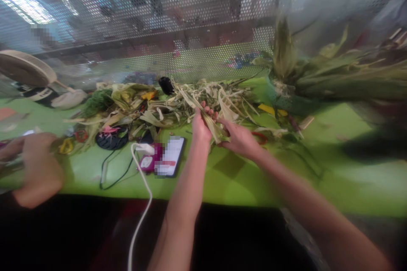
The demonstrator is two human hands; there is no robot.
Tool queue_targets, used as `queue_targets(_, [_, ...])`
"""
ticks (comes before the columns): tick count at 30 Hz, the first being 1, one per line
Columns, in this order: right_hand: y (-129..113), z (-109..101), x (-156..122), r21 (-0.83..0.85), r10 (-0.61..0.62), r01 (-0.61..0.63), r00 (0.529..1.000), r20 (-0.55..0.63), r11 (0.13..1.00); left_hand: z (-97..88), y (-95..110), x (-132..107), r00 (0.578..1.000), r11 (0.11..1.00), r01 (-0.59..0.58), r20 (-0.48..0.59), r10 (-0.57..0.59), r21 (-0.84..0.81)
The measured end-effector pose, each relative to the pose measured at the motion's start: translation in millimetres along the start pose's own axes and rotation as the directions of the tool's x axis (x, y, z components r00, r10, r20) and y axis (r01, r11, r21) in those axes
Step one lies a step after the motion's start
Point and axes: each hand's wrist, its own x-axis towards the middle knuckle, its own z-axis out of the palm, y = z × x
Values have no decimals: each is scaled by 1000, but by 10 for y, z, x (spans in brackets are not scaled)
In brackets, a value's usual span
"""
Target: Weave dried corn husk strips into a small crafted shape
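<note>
At the near edge of the leaf pile (178, 101) on the green table (254, 178), you're holding one pale dried leaf strip (213, 129) between both hands, just above the tabletop. Your left hand (201, 126) is wrapping it, grip closed, with fingers (208, 111) curling over the upper part. Your right hand (241, 139) is pinching the lower end, grip closed too, though blur is hiding the exact finger contact. My read: you're separating or straightening a single strip out of the pile, with shaping not yet started. I'd say the next move is calling for tension between both grips and for pulling the strip clear of the loose leaves behind it, so nothing is snagging. A red band (260, 137) is lying just beside your right hand. The phone (171, 156) and white cable (141, 182) are sitting left of your left forearm, near but apart. Another person's hand (38, 169) is working at the far left edge, well apart from yours.
</note>
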Motion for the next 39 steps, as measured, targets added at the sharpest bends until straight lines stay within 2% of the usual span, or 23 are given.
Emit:
queue_targets(3, [-28,-11,9,62,55,-56,998,19,996,-3,5,-1,1000,1000,6,-11,-6,1])
queue_targets(7, [-71,-29,16,249,152,-162,987,56,955,1,8,-10,1000,1000,10,2,-10,-14])
queue_targets(13, [-58,30,12,422,170,-175,984,49,889,-3,-18,-13,999,999,26,34,-25,-39])
queue_targets(19, [-24,128,23,676,199,-228,972,121,701,-8,-38,-33,990,999,37,133,-37,-1])
queue_targets(21, [-28,140,29,694,216,-243,968,128,678,7,-43,-56,987,999,40,158,-43,26])
queue_targets(26, [-40,139,33,672,244,-237,966,86,702,41,-26,-89,985,997,51,162,-59,54])
queue_targets(30, [-37,136,29,664,242,-231,967,77,711,15,10,-49,985,999,19,174,-23,27])
queue_targets(36, [-59,112,31,649,228,-243,968,108,721,-36,48,2,982,1000,-7,188,3,18])
queue_targets(39, [-59,111,39,660,223,-273,961,162,700,-37,40,4,982,1000,-18,188,13,25])
